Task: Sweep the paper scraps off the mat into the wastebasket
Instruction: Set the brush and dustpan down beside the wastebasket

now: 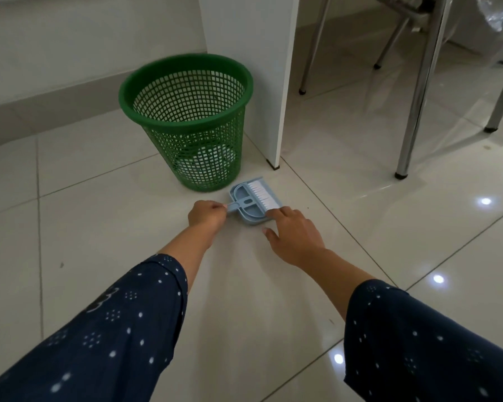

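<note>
A small light-blue dustpan (246, 220) lies flat on the tiled floor with a matching brush (253, 198), white bristles up, nested in it. My left hand (206, 213) pinches the brush's handle at the pan's left side. My right hand (295, 232) rests on the pan's right edge, fingers spread over it. A green mesh wastebasket (186, 123) stands upright just behind the pan; something pale shows through the mesh at its bottom. No mat or paper scraps are visible on the floor.
A white furniture panel (262, 68) stands right of the basket, its foot close to the pan. Chrome chair legs (415, 111) stand at the right. A wall with a skirting runs behind at the left. Glossy tiles surround my arms.
</note>
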Demonstrator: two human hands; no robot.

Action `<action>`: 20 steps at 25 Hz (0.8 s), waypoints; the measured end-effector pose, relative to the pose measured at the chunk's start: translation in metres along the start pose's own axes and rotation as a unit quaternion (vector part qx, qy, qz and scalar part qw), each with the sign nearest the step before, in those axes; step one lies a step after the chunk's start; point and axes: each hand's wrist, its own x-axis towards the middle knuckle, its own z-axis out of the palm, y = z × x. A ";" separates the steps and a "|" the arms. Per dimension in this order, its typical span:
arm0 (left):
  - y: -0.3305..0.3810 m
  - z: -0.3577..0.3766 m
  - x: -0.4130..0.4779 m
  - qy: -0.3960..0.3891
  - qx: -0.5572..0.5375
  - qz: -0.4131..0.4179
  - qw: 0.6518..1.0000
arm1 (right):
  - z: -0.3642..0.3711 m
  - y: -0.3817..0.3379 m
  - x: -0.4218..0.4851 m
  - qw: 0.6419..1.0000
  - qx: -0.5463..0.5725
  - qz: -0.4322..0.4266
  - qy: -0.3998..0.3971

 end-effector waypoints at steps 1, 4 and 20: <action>0.000 0.001 0.001 0.011 0.007 0.010 1.000 | 0.003 0.001 0.000 1.000 -0.003 -0.001 0.000; -0.004 -0.008 -0.011 0.087 0.277 0.154 0.945 | 0.004 0.004 -0.003 1.000 -0.019 -0.001 -0.014; 0.063 0.114 -0.233 -0.047 0.645 0.413 0.641 | -0.107 0.163 -0.197 0.992 -0.097 0.081 -0.029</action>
